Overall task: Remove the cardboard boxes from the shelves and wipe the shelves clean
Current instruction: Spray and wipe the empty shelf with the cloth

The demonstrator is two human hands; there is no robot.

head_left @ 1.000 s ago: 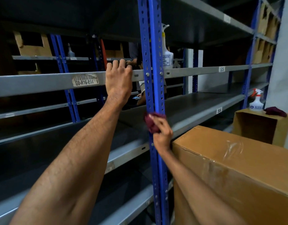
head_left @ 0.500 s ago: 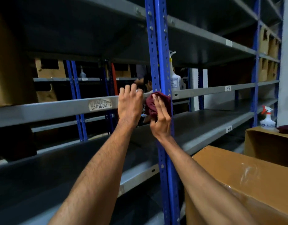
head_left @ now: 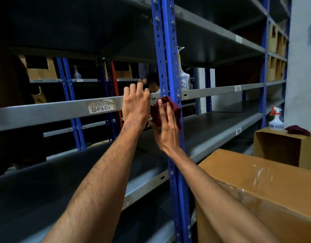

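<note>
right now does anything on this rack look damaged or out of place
Only the label on the grey shelf beam, left of the left hand: its upper edge is torn and peeling. The right hand presses a maroon cloth against the blue upright.

large cardboard box (head_left: 266, 193) cut off at frame's bottom-right, shelf label (head_left: 101, 107) partly torn

hands — 2: left hand (head_left: 136, 106), right hand (head_left: 167, 130) | maroon cloths — 2 (head_left: 166, 109) (head_left: 298, 130) | spray bottles 3 (head_left: 275, 120) (head_left: 183, 74) (head_left: 77, 73) | floor cardboard boxes 2 (head_left: 266, 190) (head_left: 282, 148)
</note>
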